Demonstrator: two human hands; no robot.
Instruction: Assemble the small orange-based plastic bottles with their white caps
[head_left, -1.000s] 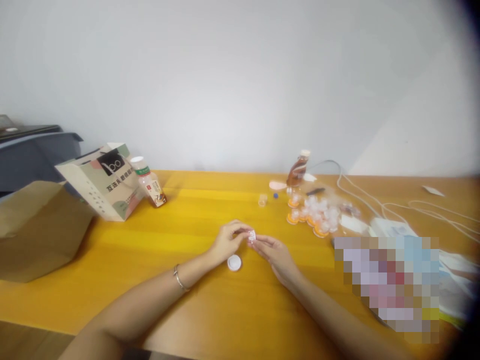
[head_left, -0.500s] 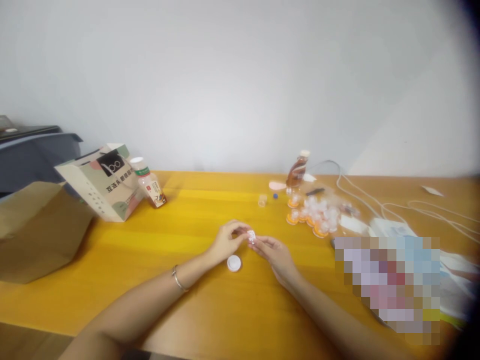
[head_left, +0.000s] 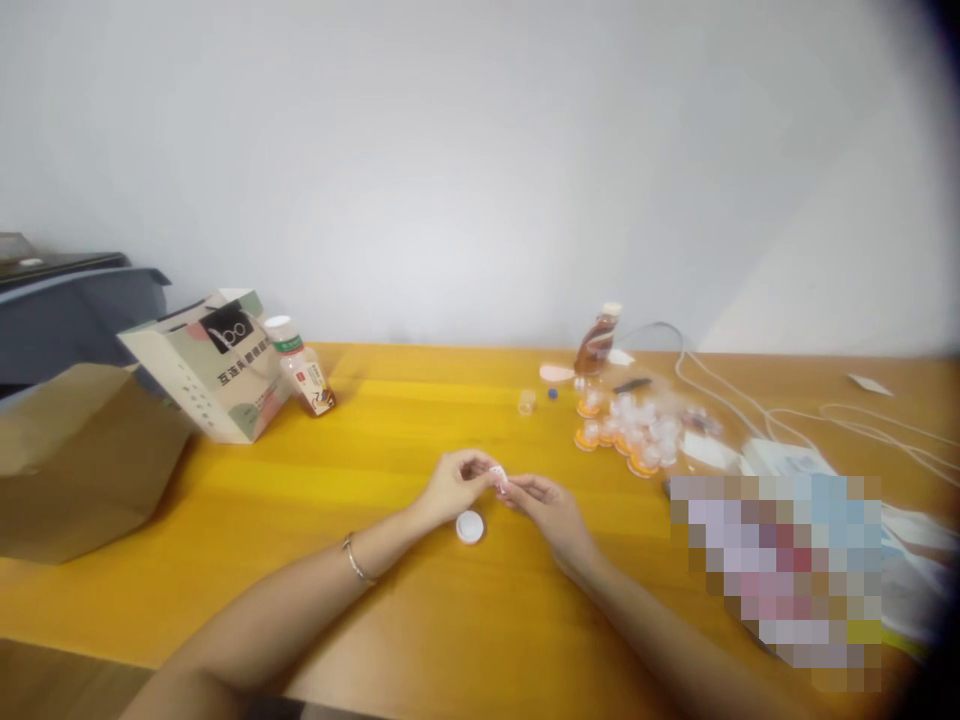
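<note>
A small white piece with dark and pinkish marks (head_left: 499, 479) is pinched between the fingertips of both hands, above the middle of the table; its kind is too small to make out. My left hand (head_left: 452, 488), with a bracelet on the wrist, grips it from the left, fingers curled. From the right, my right hand (head_left: 553, 515) holds its other side between thumb and fingers. A round white lid-like disc (head_left: 469, 527) lies on the yellow wooden table (head_left: 420, 620) just below my left hand, touched by neither hand.
On the left stand a brown paper bag (head_left: 82, 460), a printed gift bag (head_left: 225, 370) and a white-capped bottle (head_left: 306, 370). To the right are a brown drink bottle (head_left: 598, 342), several small orange-and-clear containers (head_left: 637, 430), cables (head_left: 720, 395) and a blurred-out patch (head_left: 787, 580).
The small white piece has turned slightly between my fingertips and shows a different face. Both hands stay in nearly the same place.
</note>
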